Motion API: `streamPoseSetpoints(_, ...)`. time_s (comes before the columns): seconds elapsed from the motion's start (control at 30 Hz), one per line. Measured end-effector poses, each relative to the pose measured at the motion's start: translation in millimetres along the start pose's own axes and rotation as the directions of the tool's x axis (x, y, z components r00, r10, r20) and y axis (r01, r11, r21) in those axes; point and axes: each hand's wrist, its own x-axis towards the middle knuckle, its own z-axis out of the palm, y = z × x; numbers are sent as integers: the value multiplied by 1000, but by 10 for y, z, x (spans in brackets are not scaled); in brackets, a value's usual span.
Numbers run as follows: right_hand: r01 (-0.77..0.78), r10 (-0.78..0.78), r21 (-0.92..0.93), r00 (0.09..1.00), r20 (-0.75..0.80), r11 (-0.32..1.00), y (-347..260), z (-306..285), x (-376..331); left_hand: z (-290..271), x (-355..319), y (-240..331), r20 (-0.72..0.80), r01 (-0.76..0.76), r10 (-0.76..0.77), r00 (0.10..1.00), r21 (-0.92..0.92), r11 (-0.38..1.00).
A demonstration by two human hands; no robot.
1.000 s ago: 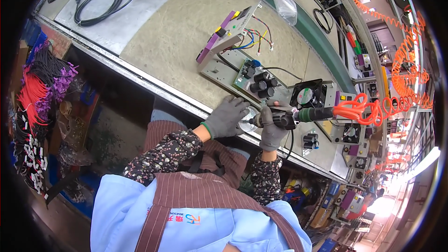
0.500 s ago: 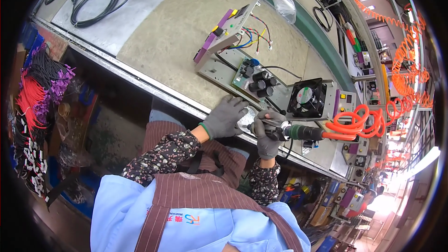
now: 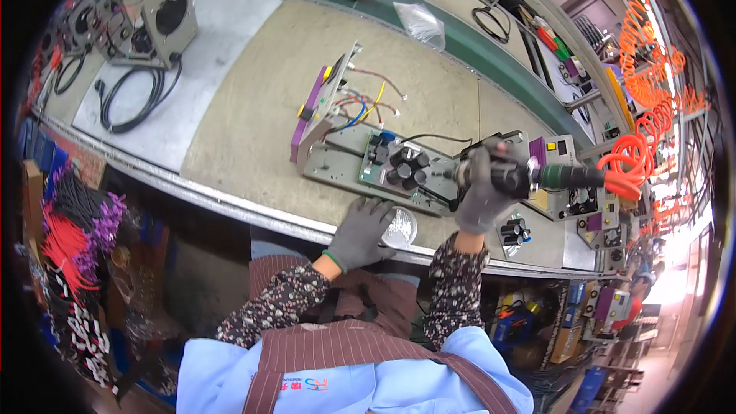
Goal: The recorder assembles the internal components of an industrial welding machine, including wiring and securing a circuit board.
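Spanning most of the view, a long beige workbench [image 3: 253, 107] with a metal front edge and a green strip along its far side. Items on and about it, by size:

- White mat [image 3: 207, 54] at the bench's far left, bearing a grey metal box with a round fan opening [image 3: 165, 19] and a coiled black cable [image 3: 138, 96].
- Orange coiled air hose [image 3: 636, 161], hanging at the right and running to the tool.
- Metal chassis plate [image 3: 341, 165] near the bench's middle, carrying a green circuit board with black capacitors [image 3: 399, 169]; an upright purple-edged panel [image 3: 318, 111] stands at its left end with coloured wires [image 3: 364, 103] trailing from it.
- Powered screwdriver [image 3: 537, 176], black and green, lying roughly level just right of the circuit board, its tip toward the board.
- Right hand [image 3: 483, 192], grey-gloved, fingers wrapped tight around the screwdriver's body.
- Left hand [image 3: 360, 234], grey-gloved, fingers loosely spread and laid over a small round clear dish [image 3: 400, 226] at the bench's near edge, just in front of the chassis plate.
- Clear plastic bag [image 3: 420, 24], far side of the bench.
- Bundles of red, purple and black wires [image 3: 73, 222] below the bench at the left.
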Motion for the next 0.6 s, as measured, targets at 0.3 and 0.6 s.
streamPoseSetpoints(0.3, -155, 155, -17, 988, -13, 988, 653, 202, 470, -43, 69, 46, 74, 38, -40, 997, 16, 999)
streamPoseSetpoints(0.6, -215, 214, -20, 976, -45, 976, 938, 188, 497, -10, 95, 58, 33, 26, -27, 999, 21, 999)
